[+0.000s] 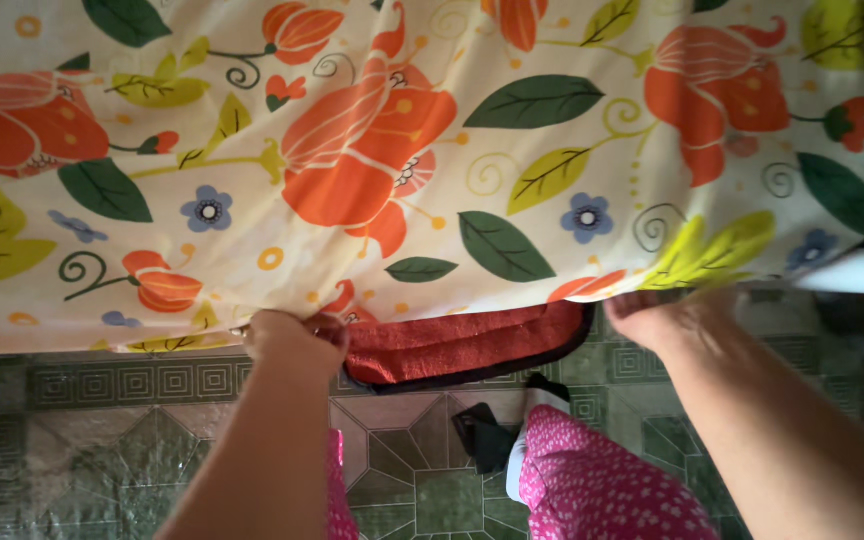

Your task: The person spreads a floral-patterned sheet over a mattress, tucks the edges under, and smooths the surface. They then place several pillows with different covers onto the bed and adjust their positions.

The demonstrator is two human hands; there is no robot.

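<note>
From the head view, a thin cream sheet (432, 150) with big orange flowers and green leaves is covering the bed. The left hand (292, 340) is closing around its lower edge; the right hand (657, 315) is gripping the same edge, further right. Between them a red padded mat (462, 345) is lying. Below, the floor (102, 430) is showing green patterned tiles.

The floral bedsheet (432, 150) runs off the top, left and right edges of the frame. It hides most of the red mat (462, 345) and the fingertips of both hands. The white object (857, 270) at right is cut off and unidentifiable.
</note>
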